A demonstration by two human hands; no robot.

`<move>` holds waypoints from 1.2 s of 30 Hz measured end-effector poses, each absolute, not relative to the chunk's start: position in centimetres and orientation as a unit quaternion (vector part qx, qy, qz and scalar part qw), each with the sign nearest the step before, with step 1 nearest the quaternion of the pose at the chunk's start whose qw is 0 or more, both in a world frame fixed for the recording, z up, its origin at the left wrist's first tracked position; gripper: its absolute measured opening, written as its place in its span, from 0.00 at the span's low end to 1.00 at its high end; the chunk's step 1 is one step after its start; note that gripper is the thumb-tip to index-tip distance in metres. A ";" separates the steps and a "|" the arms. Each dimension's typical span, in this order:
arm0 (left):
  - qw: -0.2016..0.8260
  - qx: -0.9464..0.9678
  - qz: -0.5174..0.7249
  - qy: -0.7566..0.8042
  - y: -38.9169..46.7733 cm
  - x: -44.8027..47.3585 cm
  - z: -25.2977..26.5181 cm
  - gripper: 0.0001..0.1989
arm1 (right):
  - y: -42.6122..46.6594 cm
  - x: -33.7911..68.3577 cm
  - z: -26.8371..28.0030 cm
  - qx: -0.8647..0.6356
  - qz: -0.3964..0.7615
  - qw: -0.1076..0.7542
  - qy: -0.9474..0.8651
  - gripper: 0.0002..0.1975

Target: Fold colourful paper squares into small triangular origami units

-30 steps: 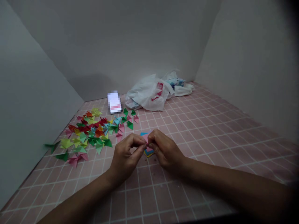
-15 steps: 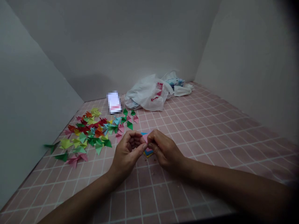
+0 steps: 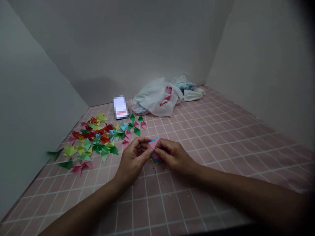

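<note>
A small folded piece of pink paper (image 3: 153, 143) is held up between my two hands. My left hand (image 3: 136, 155) pinches its left side with thumb and curled fingers. Its right side is gripped by the thumb and bent index finger of my right hand (image 3: 173, 155). Just below and behind it lies a small stack of coloured paper (image 3: 155, 160), with blue, pink and yellow edges showing; my hands partly cover it. Left of my left hand spreads a heap of folded paper cranes (image 3: 98, 139) in red, green, yellow, pink and blue.
A lit phone (image 3: 120, 107), its screen blurred, stands behind the cranes. White plastic bags (image 3: 157, 98) with red print lie against the back wall. Pale walls (image 3: 29, 108) rise on the left, back and right of the pink tiled surface (image 3: 221, 137).
My right hand's fingers have shifted slightly on the pink paper, and more of the paper shows between the hands. The cranes, phone and bags stay as they were.
</note>
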State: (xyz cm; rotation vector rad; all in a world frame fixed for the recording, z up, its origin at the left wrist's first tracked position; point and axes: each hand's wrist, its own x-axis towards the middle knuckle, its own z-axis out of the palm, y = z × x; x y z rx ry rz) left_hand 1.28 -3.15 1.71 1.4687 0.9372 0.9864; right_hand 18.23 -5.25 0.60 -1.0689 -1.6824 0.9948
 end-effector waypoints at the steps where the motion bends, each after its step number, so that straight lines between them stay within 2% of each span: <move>1: 0.535 0.634 0.393 0.397 -3.1 1.2 1.7 0.09 | -5.3 18.2 0.6 -0.432 0.401 0.440 -0.678 0.10; 3: 0.508 0.671 0.351 0.410 -3.0 1.1 1.8 0.08 | -5.3 18.2 0.6 -0.429 0.408 0.441 -0.674 0.10; 5: 0.460 0.704 0.330 0.429 -3.0 1.0 1.8 0.11 | -5.3 18.3 0.5 -0.425 0.421 0.443 -0.668 0.11; 10: 0.363 0.750 0.329 0.444 -3.4 0.8 2.2 0.12 | -5.2 18.3 0.3 -0.406 0.463 0.432 -0.659 0.13; 13: 0.387 0.732 0.333 0.451 -3.3 0.9 2.3 0.13 | -5.1 18.2 0.2 -0.395 0.522 0.424 -0.625 0.13; 16: 0.464 0.695 0.336 0.435 -3.0 0.9 2.1 0.13 | -5.1 18.0 0.1 -0.394 0.586 0.430 -0.563 0.14; 22: 0.561 0.647 0.349 0.381 -2.6 1.0 1.6 0.15 | -5.0 17.9 0.0 -0.376 0.620 0.474 -0.499 0.14; 25: 0.558 0.639 0.351 0.397 -2.8 1.1 1.6 0.14 | -5.0 18.0 0.0 -0.383 0.613 0.467 -0.510 0.15; 30: 0.490 0.660 0.370 0.433 -3.1 1.1 1.6 0.14 | -5.2 17.9 -0.2 -0.379 0.622 0.446 -0.520 0.16; 36: 0.515 0.659 0.361 0.412 -2.8 1.0 1.4 0.14 | -5.2 18.0 -0.5 -0.364 0.635 0.458 -0.505 0.15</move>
